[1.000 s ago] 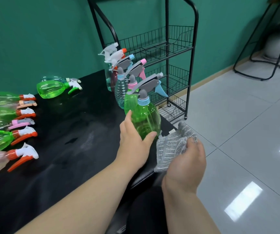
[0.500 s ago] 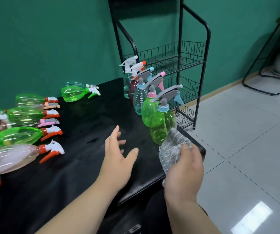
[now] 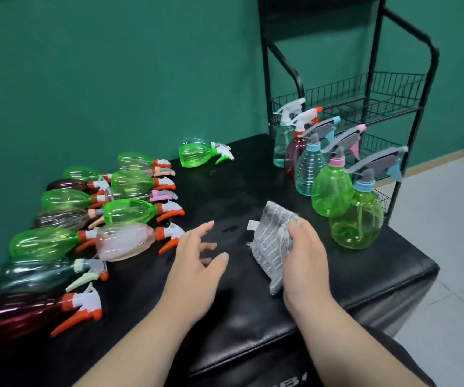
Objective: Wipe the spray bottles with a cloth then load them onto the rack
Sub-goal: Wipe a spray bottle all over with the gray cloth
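My right hand (image 3: 304, 255) grips a grey striped cloth (image 3: 271, 241) above the black table (image 3: 253, 317). My left hand (image 3: 197, 263) hovers over the table with fingers spread, holding nothing, just right of a pale pink spray bottle (image 3: 126, 241) lying on its side. Several green, pink and dark bottles (image 3: 130, 210) lie in rows on the table's left. Several upright bottles stand at the right, the nearest a green one (image 3: 358, 219) with a grey and blue trigger. The black wire rack (image 3: 365, 101) stands behind them with nothing visible on its shelves.
A lone green bottle (image 3: 197, 155) lies at the table's back near the green wall. A dark red bottle (image 3: 24, 314) lies at the front left. Tiled floor (image 3: 448, 247) runs to the right of the table and rack.
My left hand let go of the upright green bottle and moved left toward the lying bottles. My right hand brought the cloth in over the table. The view swung left.
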